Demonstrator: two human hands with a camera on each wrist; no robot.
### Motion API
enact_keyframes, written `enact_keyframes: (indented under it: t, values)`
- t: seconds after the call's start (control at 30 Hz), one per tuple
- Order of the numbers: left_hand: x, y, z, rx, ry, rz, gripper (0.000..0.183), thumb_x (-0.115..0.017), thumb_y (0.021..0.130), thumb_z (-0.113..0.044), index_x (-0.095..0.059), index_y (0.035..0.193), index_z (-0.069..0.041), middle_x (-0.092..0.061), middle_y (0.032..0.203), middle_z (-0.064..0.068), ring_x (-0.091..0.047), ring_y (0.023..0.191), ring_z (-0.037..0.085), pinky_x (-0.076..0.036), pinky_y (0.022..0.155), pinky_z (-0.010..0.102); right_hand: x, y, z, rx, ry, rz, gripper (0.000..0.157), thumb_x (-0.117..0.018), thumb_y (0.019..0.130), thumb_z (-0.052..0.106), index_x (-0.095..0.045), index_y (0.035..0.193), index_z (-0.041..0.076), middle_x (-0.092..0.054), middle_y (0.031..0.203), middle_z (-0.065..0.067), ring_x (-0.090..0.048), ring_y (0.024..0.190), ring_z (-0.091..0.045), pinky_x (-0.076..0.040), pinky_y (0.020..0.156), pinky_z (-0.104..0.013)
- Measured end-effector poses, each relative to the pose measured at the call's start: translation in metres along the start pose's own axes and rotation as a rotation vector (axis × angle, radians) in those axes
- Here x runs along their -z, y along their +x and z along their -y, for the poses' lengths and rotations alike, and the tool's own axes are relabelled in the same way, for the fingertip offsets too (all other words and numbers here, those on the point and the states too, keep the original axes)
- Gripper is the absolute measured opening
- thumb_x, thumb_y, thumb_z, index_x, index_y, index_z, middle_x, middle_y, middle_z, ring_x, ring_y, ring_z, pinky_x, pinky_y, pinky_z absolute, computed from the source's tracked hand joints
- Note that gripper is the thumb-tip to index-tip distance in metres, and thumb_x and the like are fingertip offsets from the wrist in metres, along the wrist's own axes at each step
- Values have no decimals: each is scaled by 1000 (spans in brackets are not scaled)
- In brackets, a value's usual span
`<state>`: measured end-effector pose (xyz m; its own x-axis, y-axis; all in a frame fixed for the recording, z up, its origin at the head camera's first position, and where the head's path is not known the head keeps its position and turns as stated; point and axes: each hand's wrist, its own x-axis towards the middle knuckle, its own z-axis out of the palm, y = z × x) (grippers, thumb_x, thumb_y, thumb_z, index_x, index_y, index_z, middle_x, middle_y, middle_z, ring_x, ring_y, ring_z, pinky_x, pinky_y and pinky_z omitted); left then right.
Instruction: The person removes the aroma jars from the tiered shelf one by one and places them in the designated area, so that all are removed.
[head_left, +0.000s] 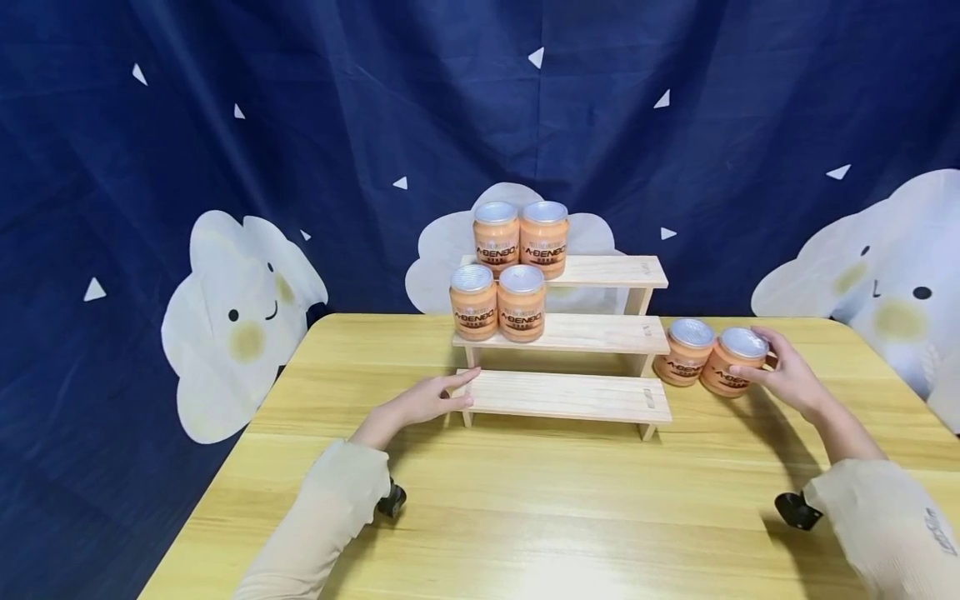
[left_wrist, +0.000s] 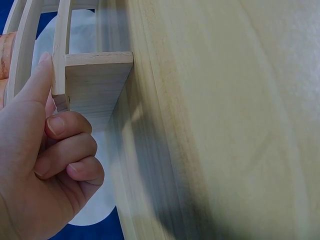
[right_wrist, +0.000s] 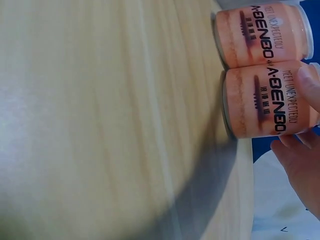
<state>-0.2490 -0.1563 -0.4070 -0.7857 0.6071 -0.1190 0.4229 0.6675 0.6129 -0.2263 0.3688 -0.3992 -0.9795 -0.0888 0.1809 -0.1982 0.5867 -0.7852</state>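
A three-tier wooden display stand (head_left: 570, 393) is on the table. My left hand (head_left: 426, 400) pinches the left end of its lowest board; in the left wrist view the remaining fingers (left_wrist: 72, 150) are curled below that board's end. To the right of the stand, two orange cans with silver lids and A-BENBO lettering are side by side on the table. My right hand (head_left: 793, 379) grips the right can (head_left: 722, 367) near its top, thumb on the front. The left can (head_left: 681, 360) is against it, close to the stand's right end.
Two similar cans (head_left: 497, 242) are at the left of the top tier, and two more (head_left: 474, 312) at the left of the middle tier. Behind the wooden table (head_left: 570, 508) hangs a dark blue curtain (head_left: 360, 100) with white clouds and triangles.
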Motion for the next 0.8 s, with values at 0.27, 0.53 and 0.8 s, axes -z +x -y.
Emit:
enact_keyframes:
  t: [0.27,0.53,0.8]
  values:
    - [-1,-2,0,5,4,9,57,-49,94,-35,-29,144,-18,-48,134,11,-32,51,10,-36,57,28,4,3,0,-37,-7,69,78,-58,89,12,-4,141,-11,-17,135,-40,-23,116,-61,-31,72,-4]
    - [-1,0,0,-1,11,-1,57,-48,94,-37,-29,144,-18,-36,143,10,-50,71,15,-41,81,38,6,2,-1,-54,4,66,82,-58,89,16,-1,142,-8,-16,137,-39,-22,118,-55,-31,97,-28]
    - [-1,-1,1,-7,11,-5,58,-48,94,-38,-29,144,-19,-35,144,9,-50,77,14,-41,81,36,15,-4,5,37,-33,-76,76,-59,89,12,-11,147,9,-36,135,-25,-34,122,-11,-31,85,-8]
